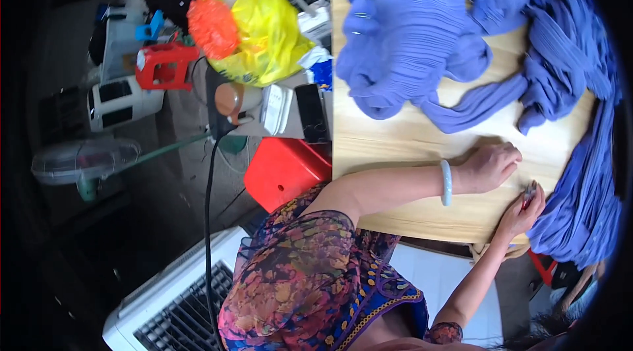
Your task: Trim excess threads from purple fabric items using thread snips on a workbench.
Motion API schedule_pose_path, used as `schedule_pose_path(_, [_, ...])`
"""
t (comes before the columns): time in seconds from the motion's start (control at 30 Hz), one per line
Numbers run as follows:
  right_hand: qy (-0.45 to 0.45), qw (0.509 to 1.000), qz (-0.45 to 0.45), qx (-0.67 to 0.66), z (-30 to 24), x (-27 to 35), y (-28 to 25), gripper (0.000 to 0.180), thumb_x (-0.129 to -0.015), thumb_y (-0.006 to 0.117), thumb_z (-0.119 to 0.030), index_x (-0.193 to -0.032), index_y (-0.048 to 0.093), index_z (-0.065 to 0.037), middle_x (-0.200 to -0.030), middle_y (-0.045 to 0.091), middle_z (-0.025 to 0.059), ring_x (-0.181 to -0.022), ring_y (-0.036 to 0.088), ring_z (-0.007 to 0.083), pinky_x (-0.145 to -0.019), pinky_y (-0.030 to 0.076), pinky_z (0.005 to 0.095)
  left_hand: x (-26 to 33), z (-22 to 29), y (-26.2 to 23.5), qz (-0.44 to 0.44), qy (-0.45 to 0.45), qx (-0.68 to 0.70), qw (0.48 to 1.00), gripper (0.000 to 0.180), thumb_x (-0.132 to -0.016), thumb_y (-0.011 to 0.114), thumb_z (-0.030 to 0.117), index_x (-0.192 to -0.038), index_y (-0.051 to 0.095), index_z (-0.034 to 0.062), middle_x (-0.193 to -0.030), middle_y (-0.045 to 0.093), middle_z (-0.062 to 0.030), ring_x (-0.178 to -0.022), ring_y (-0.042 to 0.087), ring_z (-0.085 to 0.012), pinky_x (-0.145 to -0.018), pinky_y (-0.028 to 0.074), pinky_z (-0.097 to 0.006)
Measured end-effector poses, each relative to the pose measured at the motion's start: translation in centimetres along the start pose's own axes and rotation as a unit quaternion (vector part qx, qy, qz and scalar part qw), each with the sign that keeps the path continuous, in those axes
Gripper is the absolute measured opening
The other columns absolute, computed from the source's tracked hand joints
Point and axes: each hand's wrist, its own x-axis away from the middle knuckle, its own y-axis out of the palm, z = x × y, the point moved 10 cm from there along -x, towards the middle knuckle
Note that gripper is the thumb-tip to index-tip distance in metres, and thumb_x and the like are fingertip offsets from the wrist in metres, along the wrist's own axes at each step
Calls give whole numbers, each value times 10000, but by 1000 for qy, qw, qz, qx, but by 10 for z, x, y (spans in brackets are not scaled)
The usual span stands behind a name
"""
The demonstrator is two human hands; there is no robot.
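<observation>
My left hand (pixel 489 167), a pale bangle (pixel 446 183) on its wrist, rests over the wooden table (pixel 409 212) with its fingers curled in. Whatever it may hold is hidden. Close by at the table's right front, my right hand (pixel 523 211) is closed around a small red and dark tool (pixel 528 196), too small to name surely. Pleated blue-violet fabric (pixel 412 37) lies bunched across the far side of the table, apart from my left hand. More of this fabric (pixel 573 219) hangs over the right edge, beside my right hand.
Left of the table are a black phone (pixel 310 112), a white power strip (pixel 277 108), a yellow plastic bag (pixel 264 28) and a red stool (pixel 283 169). A black cable (pixel 210 219) runs down past a white slatted appliance (pixel 178 298). A fan (pixel 86 159) stands farther left.
</observation>
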Motion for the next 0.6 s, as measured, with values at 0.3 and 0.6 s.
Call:
schedule_pose_path(0.3, [15,1000,-10,7,-5,-2,0,372,-679,484,62,-1026,551,-52,-1040,525,148,-949,524,311,-793,431,348,0,-6,2,-55,-15,16,998,116,-750,579,23,-861,557,4,-775,575,-125,-674,588,-224,-577,475,-293])
schedule_pose_path(0.6, [30,999,-4,37,-15,0,0,330,-708,501,51,-1016,543,-61,-1023,528,130,-897,547,303,-724,455,349,1,-9,5,-106,-64,48,991,128,-790,547,23,-912,539,-14,-793,577,-126,-696,585,-197,-604,473,-287])
